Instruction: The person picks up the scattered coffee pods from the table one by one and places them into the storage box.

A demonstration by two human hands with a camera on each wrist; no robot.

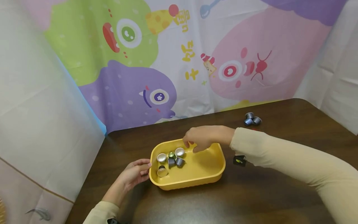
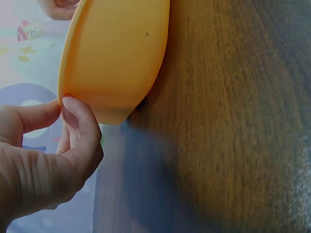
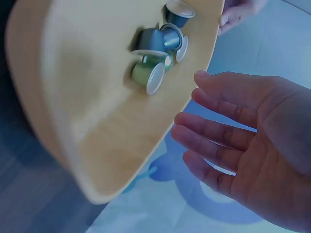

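A yellow plastic basin (image 1: 201, 168) stands on the table, with several coffee capsules (image 1: 180, 162) gathered at its left end. Some capsules are dark grey; a green capsule (image 3: 145, 75) lies among them, and silvery lids face up on others. My left hand (image 1: 135, 174) pinches the basin's left rim between thumb and fingers, seen closely in the left wrist view. Over the basin's far rim hovers my right hand (image 1: 202, 137), its fingers (image 3: 218, 133) loosely extended and apart, holding nothing. In the right wrist view the palm faces the capsules without touching them.
Three more capsules (image 1: 251, 119), blue and grey, sit in a cluster at the table's back right. Behind the dark wooden table (image 1: 251, 193) hangs a cartoon-printed curtain (image 1: 193, 93). White cloth (image 1: 42, 93) borders the left side.
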